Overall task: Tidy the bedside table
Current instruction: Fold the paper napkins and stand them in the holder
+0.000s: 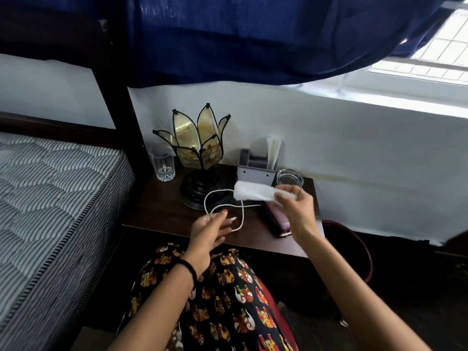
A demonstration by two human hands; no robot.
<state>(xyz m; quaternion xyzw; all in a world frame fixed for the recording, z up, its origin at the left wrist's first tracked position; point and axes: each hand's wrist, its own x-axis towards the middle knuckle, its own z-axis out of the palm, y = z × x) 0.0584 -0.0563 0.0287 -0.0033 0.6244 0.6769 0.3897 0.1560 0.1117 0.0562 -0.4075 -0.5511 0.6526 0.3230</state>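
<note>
Tabletop [157, 211] half tidied: right hand [295, 209] pinches folded cloth [255, 192]; below-left, cord [222, 206] loose beside slack left hand [210, 230].

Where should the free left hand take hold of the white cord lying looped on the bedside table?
Probably at the loose end of the white cord, which lies just beyond the left hand near the table's front edge. Come from above and pinch it between thumb and fingertip: the cord is thin and flat on the wood. The right hand holds a folded white cloth.
</note>
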